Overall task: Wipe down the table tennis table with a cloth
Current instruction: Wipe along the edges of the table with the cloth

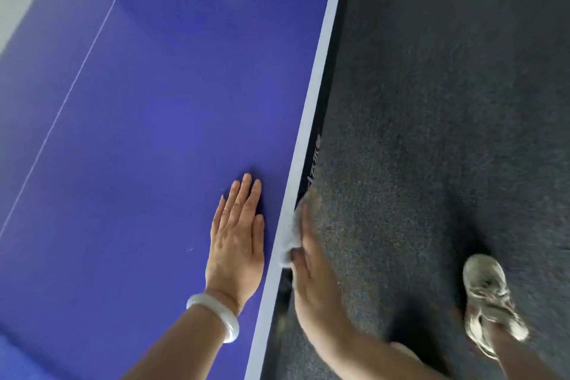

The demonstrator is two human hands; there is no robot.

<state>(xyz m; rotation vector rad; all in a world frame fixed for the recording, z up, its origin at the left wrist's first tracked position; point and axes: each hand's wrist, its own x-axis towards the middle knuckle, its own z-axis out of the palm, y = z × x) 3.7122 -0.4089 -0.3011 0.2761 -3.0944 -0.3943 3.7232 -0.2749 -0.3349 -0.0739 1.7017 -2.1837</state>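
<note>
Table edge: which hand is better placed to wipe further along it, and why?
The right hand: it presses the white cloth against the table's edge. The left hand lies flat on the blue top, holding no cloth.

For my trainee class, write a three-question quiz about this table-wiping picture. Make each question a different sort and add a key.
1. True or false: the left hand lies flat on the blue table top.
2. Where is the white cloth? A on the centre line; B at the side edge; C on the carpet.
3. Fill in: the ____ hand presses the cloth.

Key: 1 true. 2 B. 3 right, the right hand.
</note>
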